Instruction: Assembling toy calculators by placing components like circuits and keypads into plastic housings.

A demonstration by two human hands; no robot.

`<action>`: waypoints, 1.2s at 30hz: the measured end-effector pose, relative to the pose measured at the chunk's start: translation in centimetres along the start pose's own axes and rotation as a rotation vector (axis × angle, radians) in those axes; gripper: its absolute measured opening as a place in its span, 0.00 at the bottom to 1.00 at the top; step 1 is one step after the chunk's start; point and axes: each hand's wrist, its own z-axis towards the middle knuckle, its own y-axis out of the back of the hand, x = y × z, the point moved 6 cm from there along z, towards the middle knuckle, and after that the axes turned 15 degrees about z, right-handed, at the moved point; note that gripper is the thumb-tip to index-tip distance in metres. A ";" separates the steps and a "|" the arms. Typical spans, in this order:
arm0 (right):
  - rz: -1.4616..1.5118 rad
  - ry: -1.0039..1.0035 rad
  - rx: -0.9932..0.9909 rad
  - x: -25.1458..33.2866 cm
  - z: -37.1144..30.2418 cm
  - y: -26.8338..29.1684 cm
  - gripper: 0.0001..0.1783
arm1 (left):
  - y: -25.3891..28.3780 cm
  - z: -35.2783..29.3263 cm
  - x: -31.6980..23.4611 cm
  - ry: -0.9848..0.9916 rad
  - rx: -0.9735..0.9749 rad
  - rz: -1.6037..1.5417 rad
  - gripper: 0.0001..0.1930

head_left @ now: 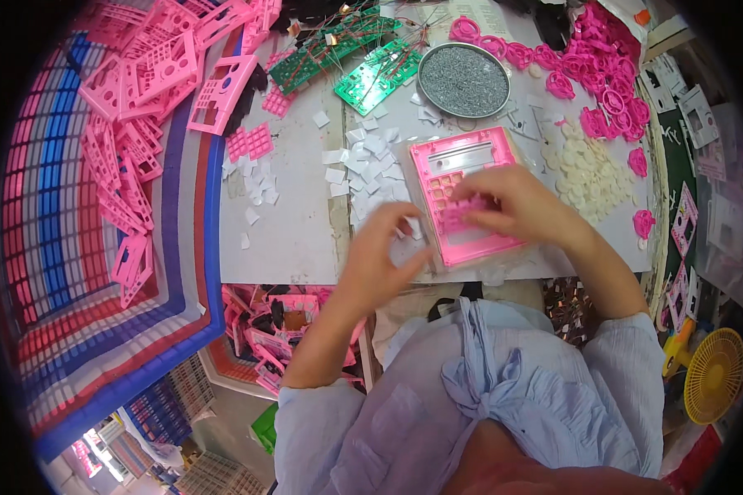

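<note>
A pink plastic calculator-like casing (480, 247) lies face down on a clear plastic sheet in front of me, with a clear window strip at its far end and rows of key openings. Over its middle, my right hand (516, 206) pinches a small pink keypad piece (461, 214) between thumb and fingers, close above the openings. My left hand (385, 256) hovers at the casing's left side, thumb and fingers curved apart with nothing plainly in them. Small white squares (371, 165) are scattered just beyond that hand.
Green circuit boards (380, 74) with wires and a round tin of grey grains (464, 80) stand at the back. Pink rings (607, 99) and cream discs (590, 173) are heaped right. Pink casings (153, 66) fill the striped-lined left side. A yellow fan (714, 375) is lower right.
</note>
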 end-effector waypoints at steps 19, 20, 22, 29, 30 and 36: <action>-0.704 0.048 0.193 -0.6 -1.7 -4.7 0.56 | 14.2 15.1 18.6 0.532 -0.468 0.610 0.25; -0.707 0.045 0.187 -0.5 -1.6 -4.8 0.55 | 14.3 16.6 19.2 0.577 -0.419 0.558 0.26; -0.714 0.036 0.175 -0.1 -1.6 -5.0 0.54 | 14.1 18.7 20.0 0.663 -0.320 0.452 0.27; -0.722 0.043 0.162 -0.3 -1.9 -5.0 0.53 | 13.9 21.6 15.2 0.450 -0.480 0.625 0.17; -0.716 0.042 0.161 -0.1 -1.8 -5.1 0.53 | 14.0 21.2 14.3 0.443 -0.545 0.778 0.15; -0.251 0.307 -0.175 2.9 -1.4 0.0 0.36 | 15.0 15.3 3.2 0.050 -0.784 0.661 0.05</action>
